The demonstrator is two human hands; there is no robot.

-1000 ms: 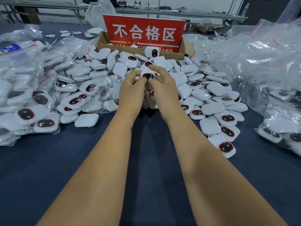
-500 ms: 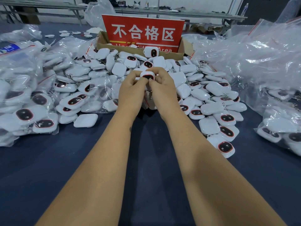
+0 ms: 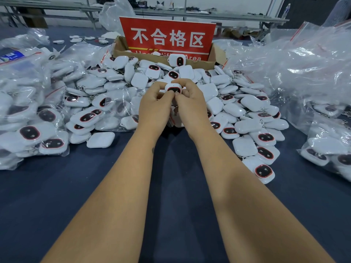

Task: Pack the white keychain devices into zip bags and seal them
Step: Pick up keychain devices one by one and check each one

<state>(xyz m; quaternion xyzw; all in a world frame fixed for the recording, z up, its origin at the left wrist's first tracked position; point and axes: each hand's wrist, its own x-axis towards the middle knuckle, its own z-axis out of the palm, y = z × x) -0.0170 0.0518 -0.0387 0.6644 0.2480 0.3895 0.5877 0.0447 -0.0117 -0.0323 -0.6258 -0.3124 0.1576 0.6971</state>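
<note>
Between the fingertips of both hands I hold one white keychain device point(image 3: 173, 88) with a dark oval face ringed in red, raised over the middle of the heap. My left hand point(image 3: 154, 104) pinches its left side and my right hand point(image 3: 190, 103) pinches its right side. A clear zip bag point(image 3: 175, 118) hangs below the hands, mostly hidden by them. Whether the device sits inside the bag I cannot tell. Loose white devices point(image 3: 245, 124) lie in a heap behind and to the right of my hands.
Bagged devices point(image 3: 38, 118) are stacked at the left. A mound of empty clear bags point(image 3: 296, 67) rises at the right, with more bagged devices point(image 3: 328, 149) below it. Behind the heap stands a cardboard box point(image 3: 121, 48) with a red sign point(image 3: 168, 37). Dark blue tabletop point(image 3: 57, 196) spreads in front.
Both hands stay together on the device, and their fingers have shifted slightly around it. The camera view has drifted a little.
</note>
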